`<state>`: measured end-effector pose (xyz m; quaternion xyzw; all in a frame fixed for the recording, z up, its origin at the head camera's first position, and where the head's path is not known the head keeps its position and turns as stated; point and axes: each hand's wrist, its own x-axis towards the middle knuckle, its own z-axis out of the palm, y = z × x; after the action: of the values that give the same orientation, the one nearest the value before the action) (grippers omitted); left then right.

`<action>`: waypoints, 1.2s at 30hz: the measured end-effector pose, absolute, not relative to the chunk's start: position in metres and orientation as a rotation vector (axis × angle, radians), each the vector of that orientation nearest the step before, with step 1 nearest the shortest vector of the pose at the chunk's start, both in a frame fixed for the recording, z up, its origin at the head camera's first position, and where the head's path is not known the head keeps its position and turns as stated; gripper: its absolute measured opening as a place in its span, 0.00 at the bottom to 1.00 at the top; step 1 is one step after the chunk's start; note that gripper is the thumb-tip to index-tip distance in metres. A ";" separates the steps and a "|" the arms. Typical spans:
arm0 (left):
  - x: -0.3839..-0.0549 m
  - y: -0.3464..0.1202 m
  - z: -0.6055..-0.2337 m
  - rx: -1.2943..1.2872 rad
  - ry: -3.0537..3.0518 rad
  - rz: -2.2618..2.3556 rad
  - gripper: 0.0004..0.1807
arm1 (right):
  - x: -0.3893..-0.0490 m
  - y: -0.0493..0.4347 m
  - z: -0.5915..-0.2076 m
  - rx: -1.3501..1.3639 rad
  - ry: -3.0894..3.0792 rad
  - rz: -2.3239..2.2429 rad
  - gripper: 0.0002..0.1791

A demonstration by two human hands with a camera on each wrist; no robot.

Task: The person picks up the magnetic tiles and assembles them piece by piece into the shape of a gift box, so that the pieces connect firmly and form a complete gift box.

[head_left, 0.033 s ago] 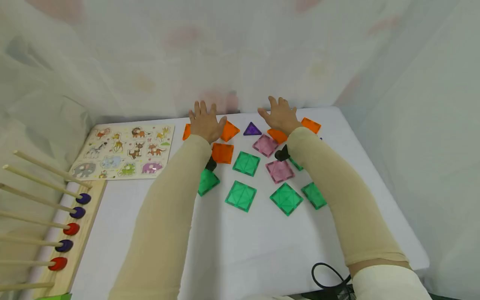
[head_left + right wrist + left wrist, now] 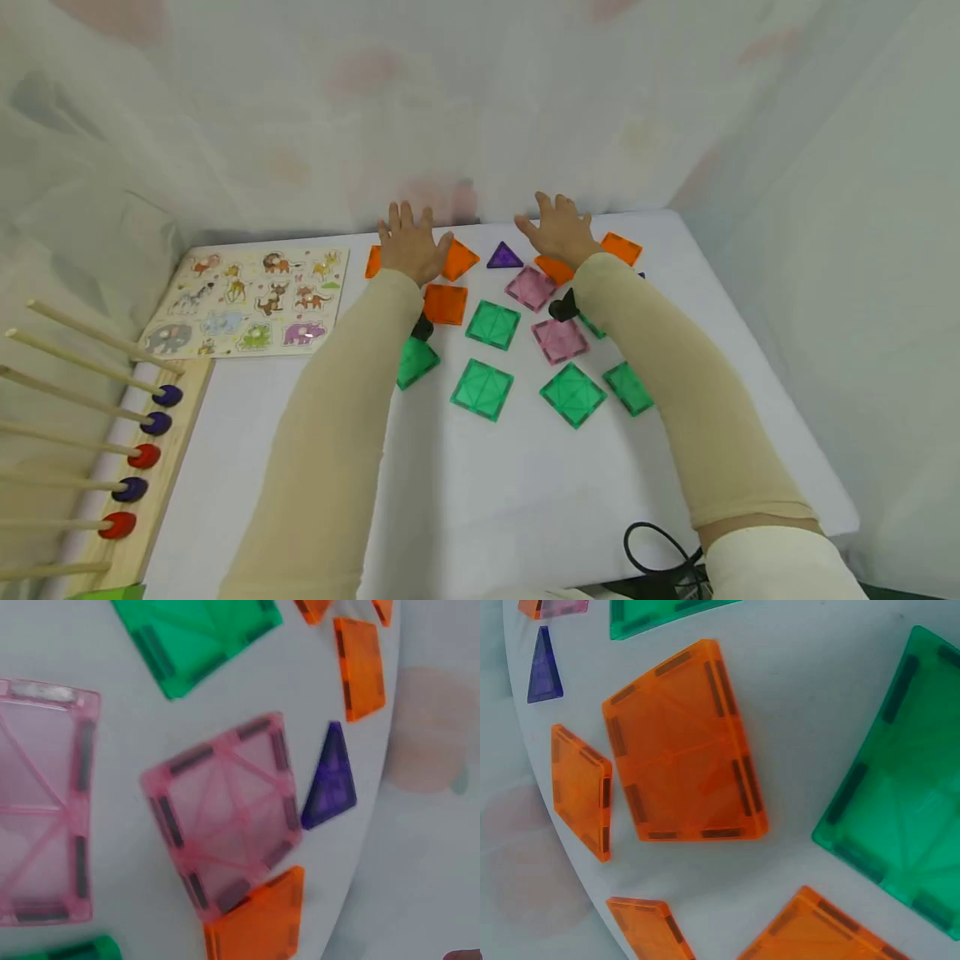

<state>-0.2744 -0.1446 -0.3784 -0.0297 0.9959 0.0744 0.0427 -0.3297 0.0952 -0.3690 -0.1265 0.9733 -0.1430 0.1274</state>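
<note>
My left hand (image 2: 411, 246), fingers spread, reaches over the far left part of the tile group and holds nothing. Beside it lie orange translucent tiles, among them an orange square (image 2: 446, 305) (image 2: 686, 750). My right hand (image 2: 558, 229) is likewise stretched out with spread fingers and nothing in its grasp. Near it are an orange tile (image 2: 554, 269), a pink square (image 2: 530, 288) (image 2: 229, 814) and, between the hands, a purple triangle (image 2: 504, 256) (image 2: 331, 780). Several green squares (image 2: 482, 389) lie nearer to me. Sleeves cover some tiles. Whether either hand touches the table is unclear.
An animal picture puzzle board (image 2: 247, 300) lies at the far left. In front of it stands a wooden peg rack (image 2: 176, 467) with red and blue beads. A black cable (image 2: 652, 550) loops at the front edge. White curtains (image 2: 480, 108) hang behind the table (image 2: 510, 492).
</note>
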 end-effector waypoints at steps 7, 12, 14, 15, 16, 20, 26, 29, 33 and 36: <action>-0.261 -0.147 -0.380 -0.009 3.012 0.195 0.36 | -0.304 0.086 -0.372 -0.687 2.806 -0.304 0.37; -0.223 -0.131 -0.385 0.286 2.942 0.166 0.28 | -0.232 0.105 -0.374 -0.986 2.739 -0.339 0.26; -0.200 -0.124 -0.395 0.357 2.876 0.229 0.25 | -0.195 0.114 -0.381 -1.030 2.700 -0.343 0.26; -0.187 -0.121 -0.401 0.385 2.843 0.242 0.24 | -0.176 0.118 -0.385 -1.025 2.670 -0.345 0.26; -0.175 -0.118 -0.408 0.403 2.816 0.258 0.24 | -0.159 0.120 -0.391 -1.015 2.641 -0.339 0.28; -0.138 -0.109 -0.424 0.449 2.807 0.274 0.28 | -0.107 0.124 -0.414 -0.996 2.661 -0.231 0.35; -0.105 -0.103 -0.434 0.611 2.851 0.310 0.30 | -0.082 0.125 -0.429 -1.005 2.866 -0.063 0.34; -0.091 -0.100 -0.434 0.682 2.827 0.364 0.31 | -0.080 0.131 -0.427 -1.040 2.823 -0.040 0.32; -0.076 -0.094 -0.435 0.694 2.784 0.418 0.36 | -0.082 0.141 -0.422 -1.149 2.699 -0.051 0.32; -0.067 -0.089 -0.438 0.710 2.756 0.502 0.39 | -0.082 0.145 -0.419 -1.202 2.655 -0.067 0.33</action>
<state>-0.0668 -0.0891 -0.4378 0.2438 0.9461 0.1723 0.1257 -0.0819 0.1449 -0.4186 -0.4095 0.9050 -0.0230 0.1129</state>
